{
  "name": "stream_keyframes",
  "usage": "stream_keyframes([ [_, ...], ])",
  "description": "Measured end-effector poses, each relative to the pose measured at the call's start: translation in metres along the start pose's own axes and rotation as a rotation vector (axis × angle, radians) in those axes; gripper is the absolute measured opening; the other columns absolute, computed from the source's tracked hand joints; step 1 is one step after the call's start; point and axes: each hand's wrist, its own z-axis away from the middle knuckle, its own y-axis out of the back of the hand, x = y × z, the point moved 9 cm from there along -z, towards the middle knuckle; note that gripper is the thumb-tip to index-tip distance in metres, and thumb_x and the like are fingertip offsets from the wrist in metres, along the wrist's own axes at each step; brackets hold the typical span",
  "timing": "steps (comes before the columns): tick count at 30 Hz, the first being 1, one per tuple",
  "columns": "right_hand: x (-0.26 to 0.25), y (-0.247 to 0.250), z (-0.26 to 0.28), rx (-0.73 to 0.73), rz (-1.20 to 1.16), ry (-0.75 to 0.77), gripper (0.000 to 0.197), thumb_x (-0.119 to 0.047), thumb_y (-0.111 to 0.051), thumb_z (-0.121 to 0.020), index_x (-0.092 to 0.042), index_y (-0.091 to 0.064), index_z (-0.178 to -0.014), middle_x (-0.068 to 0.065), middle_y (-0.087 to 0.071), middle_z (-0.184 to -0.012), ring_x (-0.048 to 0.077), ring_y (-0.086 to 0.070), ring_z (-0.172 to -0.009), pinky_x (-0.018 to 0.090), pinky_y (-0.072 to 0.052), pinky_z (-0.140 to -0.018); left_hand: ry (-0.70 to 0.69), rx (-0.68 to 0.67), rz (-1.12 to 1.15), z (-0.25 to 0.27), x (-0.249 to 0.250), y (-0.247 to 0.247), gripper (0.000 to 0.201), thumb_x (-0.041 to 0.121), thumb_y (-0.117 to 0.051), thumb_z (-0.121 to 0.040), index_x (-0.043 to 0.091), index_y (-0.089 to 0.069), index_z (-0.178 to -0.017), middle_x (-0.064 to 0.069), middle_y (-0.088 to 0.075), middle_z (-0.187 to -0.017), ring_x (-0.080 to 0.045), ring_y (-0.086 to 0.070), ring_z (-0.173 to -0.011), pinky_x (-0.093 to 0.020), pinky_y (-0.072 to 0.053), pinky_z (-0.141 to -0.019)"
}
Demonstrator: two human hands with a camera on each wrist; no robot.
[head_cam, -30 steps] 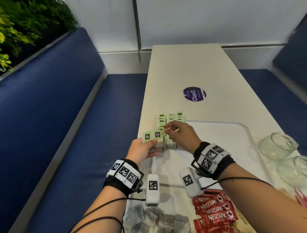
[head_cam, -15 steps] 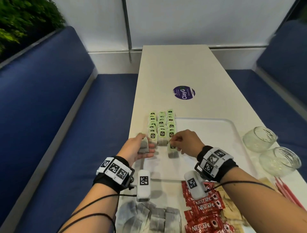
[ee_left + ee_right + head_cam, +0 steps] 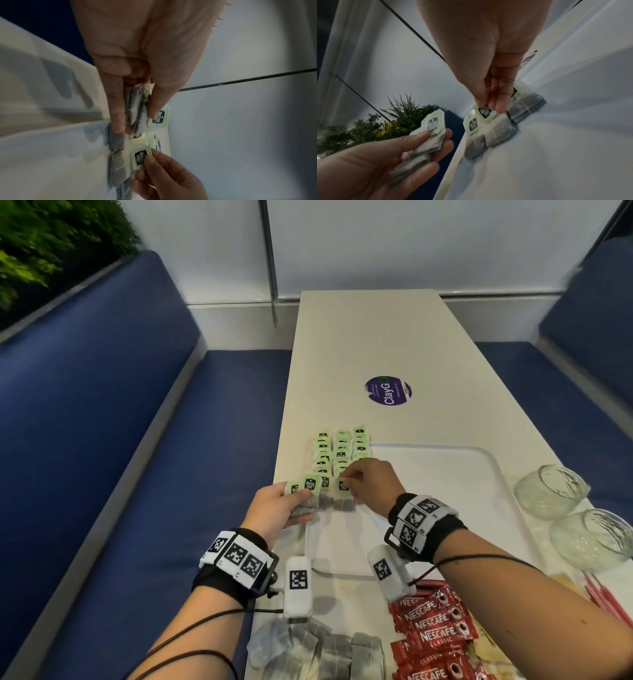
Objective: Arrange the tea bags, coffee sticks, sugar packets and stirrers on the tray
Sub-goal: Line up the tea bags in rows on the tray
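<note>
Green-tagged tea bags [image 3: 342,453] lie in three rows on the far left corner of the white tray [image 3: 445,508]. My left hand [image 3: 298,501] grips a small stack of tea bags [image 3: 303,494] just left of the rows' near end; the stack [image 3: 137,108] sits between thumb and fingers. My right hand [image 3: 347,482] pinches the green tag [image 3: 485,111] of the nearest tea bag [image 3: 343,498] in the row, which lies on the tray. The left hand's stack [image 3: 428,138] is held off the tray edge.
Loose tea bags [image 3: 318,648] and red Nescafe sticks [image 3: 431,635] lie at the near table edge. Two glass bowls [image 3: 551,491] and red stirrers [image 3: 606,597] stand right of the tray. A purple sticker [image 3: 388,390] marks the table beyond. Blue benches flank it.
The right hand took a tea bag from the left hand's stack, laid it at the near end of the rows and now pinches its tag. The left hand keeps its stack alongside.
</note>
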Motion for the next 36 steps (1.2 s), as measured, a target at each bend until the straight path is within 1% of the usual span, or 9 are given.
stream_keyframes([
  [4,-0.002,0.014,0.001,0.112,0.07,0.033,0.017,-0.018,-0.069,-0.086,-0.017,-0.069,-0.103,-0.002,-0.059,-0.093,0.009,-0.053,-0.078,0.016,-0.036,-0.068,-0.021,-0.006,-0.018,0.001,0.004,-0.001,0.009,0.003,-0.067,-0.09,-0.002,-0.071,-0.096,-0.018,-0.075,-0.091,-0.024,-0.071,-0.079,-0.03,-0.062,-0.07],
  [7,-0.011,0.023,0.012,0.159,-0.063,0.076,0.017,-0.029,-0.07,-0.087,-0.021,-0.07,-0.102,-0.008,-0.059,-0.091,-0.002,-0.051,-0.07,0.011,-0.036,-0.066,-0.041,-0.014,-0.032,0.003,0.008,-0.008,0.005,0.003,-0.067,-0.09,0.002,-0.071,-0.09,-0.013,-0.074,-0.083,-0.021,-0.071,-0.073,-0.029,-0.062,-0.068],
  [11,-0.015,0.013,0.023,0.01,-0.24,0.072,0.013,-0.033,-0.072,-0.085,-0.026,-0.072,-0.096,-0.003,-0.069,-0.085,0.01,-0.056,-0.062,0.028,-0.052,-0.067,-0.057,-0.06,-0.045,0.004,0.009,-0.027,0.012,0.004,-0.065,-0.091,0.002,-0.071,-0.102,-0.019,-0.075,-0.094,-0.024,-0.073,-0.079,-0.028,-0.061,-0.067],
  [19,-0.006,0.035,0.033,-0.054,-0.253,0.046,0.01,-0.015,-0.063,-0.092,-0.015,-0.061,-0.082,0.003,-0.064,-0.072,0.017,-0.061,-0.061,0.033,-0.051,-0.061,-0.015,-0.067,0.031,0.001,0.014,-0.037,0.026,0.013,-0.045,-0.103,0.004,-0.066,-0.115,-0.012,-0.074,-0.101,-0.024,-0.071,-0.085,-0.04,-0.058,-0.087],
  [24,0.031,0.022,0.045,-0.303,0.086,-0.046,0.01,-0.021,-0.063,-0.093,-0.012,-0.063,-0.09,0.006,-0.069,-0.079,0.012,-0.061,-0.061,0.035,-0.055,-0.068,-0.057,0.046,-0.046,-0.005,0.017,-0.02,0.029,0.013,-0.045,-0.1,0.014,-0.072,-0.113,-0.007,-0.069,-0.111,-0.018,-0.064,-0.09,-0.037,-0.054,-0.089],
  [27,0.035,0.031,0.04,-0.132,0.18,-0.011,0.008,-0.021,-0.064,-0.092,-0.016,-0.064,-0.086,-0.002,-0.065,-0.085,0.008,-0.056,-0.068,0.019,-0.042,-0.062,-0.111,0.094,-0.138,-0.007,0.019,-0.015,0.031,0.019,-0.044,-0.102,0.02,-0.067,-0.123,0.003,-0.063,-0.111,-0.014,-0.059,-0.097,-0.036,-0.048,-0.096],
  [30,0.029,0.035,0.031,-0.007,0.197,0.013,0.005,-0.018,-0.063,-0.091,-0.016,-0.066,-0.088,-0.002,-0.061,-0.089,0.013,-0.054,-0.081,0.022,-0.037,-0.07,-0.13,0.145,-0.202,-0.009,0.017,-0.005,0.028,0.021,-0.045,-0.102,0.024,-0.068,-0.118,0.004,-0.064,-0.112,-0.015,-0.059,-0.102,-0.031,-0.047,-0.092],
  [33,0.023,0.032,0.022,0.031,0.178,0.027,0.005,-0.018,-0.063,-0.091,-0.014,-0.066,-0.089,0.0,-0.061,-0.09,0.015,-0.054,-0.084,0.026,-0.039,-0.074,-0.159,0.15,-0.259,-0.013,0.016,0.004,0.016,0.016,-0.056,-0.097,0.018,-0.07,-0.091,-0.003,-0.065,-0.09,-0.02,-0.057,-0.081,-0.035,-0.05,-0.078],
  [36,0.021,0.031,0.017,0.038,0.181,0.026,0.005,-0.017,-0.063,-0.091,-0.015,-0.064,-0.087,0.002,-0.062,-0.09,0.017,-0.055,-0.083,0.029,-0.043,-0.076,-0.155,0.126,-0.294,-0.014,0.016,0.009,0.01,0.011,-0.071,-0.089,0.008,-0.072,-0.098,-0.012,-0.07,-0.09,-0.019,-0.063,-0.076,-0.037,-0.057,-0.077],
])
